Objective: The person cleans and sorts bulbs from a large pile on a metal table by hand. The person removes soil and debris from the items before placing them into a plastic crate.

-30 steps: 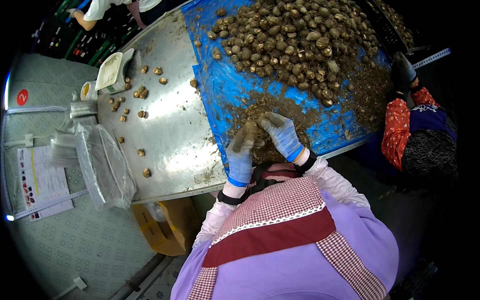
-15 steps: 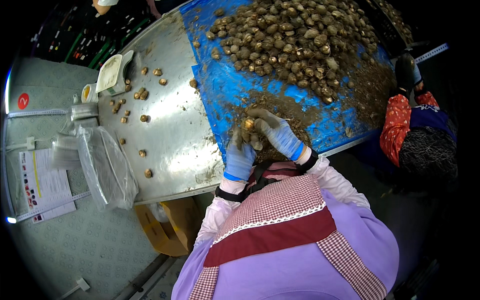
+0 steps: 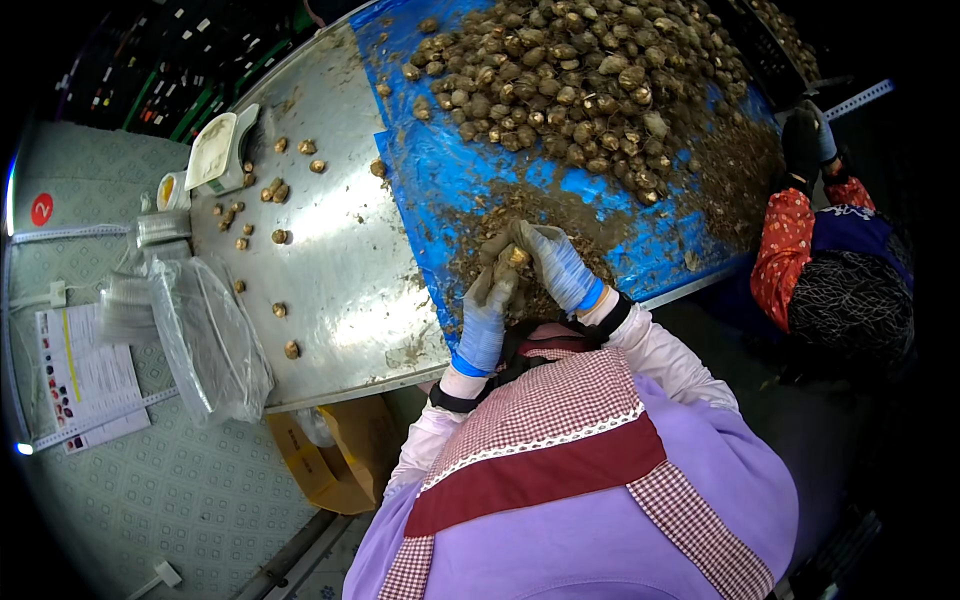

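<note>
Both my hands wear blue-and-grey work gloves with soil-darkened fingers, and they meet above the near edge of the blue sheet [image 3: 432, 262]. A small brown taro [image 3: 518, 257] with a pale yellowish patch shows between the fingertips. My left hand [image 3: 486, 312] is closed on it from below left. From the right, my right hand [image 3: 556, 268] curls its fingers over the same taro, hiding part of it. Loose dirt and peelings lie under the hands. Beyond them rises a large heap of taros [image 3: 570, 90] on the sheet.
Several taros [image 3: 280, 237] lie scattered on the bare metal table [image 3: 345, 270]. At its left edge stand a white scale [image 3: 213, 150], stacked clear plastic tubs [image 3: 128, 305] and plastic bags [image 3: 205, 335]. Below is a cardboard box [image 3: 340, 455]. A co-worker [image 3: 825, 250] works at the right.
My hands have turned and drawn closer together around the taro, with the left fingers now reaching up to it. The whole view has shifted slightly.
</note>
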`<state>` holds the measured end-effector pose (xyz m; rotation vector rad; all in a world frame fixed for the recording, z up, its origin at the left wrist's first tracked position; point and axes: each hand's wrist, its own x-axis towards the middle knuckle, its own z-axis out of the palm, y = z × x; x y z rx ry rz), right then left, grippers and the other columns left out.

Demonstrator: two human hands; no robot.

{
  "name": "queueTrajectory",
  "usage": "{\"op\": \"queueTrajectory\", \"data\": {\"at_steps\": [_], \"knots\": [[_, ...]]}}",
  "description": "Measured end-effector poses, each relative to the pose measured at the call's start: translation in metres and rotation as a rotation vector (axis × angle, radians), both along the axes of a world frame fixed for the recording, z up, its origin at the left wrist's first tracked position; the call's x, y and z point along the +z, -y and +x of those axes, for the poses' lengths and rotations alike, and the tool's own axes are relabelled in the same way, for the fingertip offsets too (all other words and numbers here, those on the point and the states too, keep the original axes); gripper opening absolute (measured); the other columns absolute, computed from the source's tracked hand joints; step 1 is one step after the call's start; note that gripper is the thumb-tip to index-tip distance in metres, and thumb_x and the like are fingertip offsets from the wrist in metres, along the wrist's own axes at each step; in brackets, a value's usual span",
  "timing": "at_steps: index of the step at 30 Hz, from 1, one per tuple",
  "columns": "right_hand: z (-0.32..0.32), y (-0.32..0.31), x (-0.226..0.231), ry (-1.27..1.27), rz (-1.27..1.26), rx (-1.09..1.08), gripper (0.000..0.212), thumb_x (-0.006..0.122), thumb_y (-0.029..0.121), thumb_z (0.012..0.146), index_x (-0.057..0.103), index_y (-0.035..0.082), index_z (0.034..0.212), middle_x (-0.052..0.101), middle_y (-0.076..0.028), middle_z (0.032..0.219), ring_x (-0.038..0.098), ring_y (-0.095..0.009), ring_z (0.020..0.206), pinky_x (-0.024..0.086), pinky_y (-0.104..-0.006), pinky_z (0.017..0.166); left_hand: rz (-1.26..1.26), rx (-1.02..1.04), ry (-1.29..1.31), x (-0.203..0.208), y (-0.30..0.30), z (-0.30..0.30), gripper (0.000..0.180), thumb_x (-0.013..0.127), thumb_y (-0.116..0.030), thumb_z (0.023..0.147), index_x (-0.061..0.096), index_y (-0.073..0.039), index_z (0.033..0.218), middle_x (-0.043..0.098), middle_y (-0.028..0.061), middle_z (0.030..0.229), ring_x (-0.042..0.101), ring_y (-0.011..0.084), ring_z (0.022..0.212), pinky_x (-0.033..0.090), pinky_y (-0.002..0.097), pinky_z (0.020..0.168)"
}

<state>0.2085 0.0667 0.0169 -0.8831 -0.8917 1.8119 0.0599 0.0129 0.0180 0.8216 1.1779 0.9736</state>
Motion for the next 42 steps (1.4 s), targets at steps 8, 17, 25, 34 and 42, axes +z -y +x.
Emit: {"op": "queueTrajectory", "data": {"at_steps": [8, 17, 25, 34, 42], "knots": [[-0.008, 0.003, -0.009, -0.12, -0.047, -0.143, 0.052, 0.05, 0.05, 0.101, 0.069, 0.002, 0.111, 0.07, -0.006, 0.093, 0.066, -0.016, 0.078, 0.055, -0.0294, 0.071, 0.396, -0.084, -0.112, -0.068, 0.002, -0.008, 0.037, 0.054, -0.031, 0.101, 0.059, 0.002, 0.117, 0.06, 0.0042, 0.086, 0.057, 0.0161, 0.073, 0.044, 0.0292, 0.064], [0.0, 0.011, -0.016, 0.604, 0.355, -0.139, 0.036, 0.061, 0.034, 0.096, 0.066, 0.001, 0.107, 0.068, -0.019, 0.093, 0.067, -0.034, 0.085, 0.053, -0.038, 0.074, 0.099, 0.066, -0.005, -0.014, 0.0, 0.005, 0.04, 0.061, -0.033, 0.097, 0.062, 0.0, 0.119, 0.062, 0.0009, 0.1, 0.055, 0.0105, 0.086, 0.046, 0.026, 0.072], [0.018, -0.008, 0.016, 1.193, 0.772, 0.126, 0.037, 0.054, 0.041, 0.097, 0.068, 0.009, 0.086, 0.065, -0.015, 0.076, 0.064, -0.037, 0.078, 0.049, -0.0465, 0.068, 0.124, 0.08, -0.12, -0.011, -0.007, -0.005, 0.039, 0.068, -0.023, 0.094, 0.061, -0.001, 0.125, 0.064, -0.0014, 0.093, 0.055, 0.0056, 0.074, 0.044, 0.022, 0.065], [0.012, 0.002, 0.007, 0.975, 0.849, -0.138, 0.044, 0.062, 0.034, 0.093, 0.057, 0.006, 0.059, 0.056, -0.014, 0.058, 0.056, -0.036, 0.058, 0.044, -0.0428, 0.057, 0.043, 0.072, 0.032, -0.004, -0.008, 0.0, 0.05, 0.058, -0.051, 0.097, 0.066, -0.004, 0.11, 0.058, 0.0014, 0.069, 0.052, 0.0103, 0.058, 0.04, 0.0253, 0.051], [0.006, 0.006, -0.009, 0.954, 0.823, -0.161, 0.048, 0.062, 0.036, 0.091, 0.054, 0.008, 0.054, 0.054, -0.013, 0.054, 0.056, -0.035, 0.054, 0.043, -0.0439, 0.055, -0.184, 0.161, 0.357, -0.011, -0.008, -0.008, 0.049, 0.052, -0.057, 0.097, 0.061, -0.009, 0.092, 0.05, 0.0023, 0.063, 0.037, 0.0127, 0.044, 0.032, 0.0307, 0.043]]}}
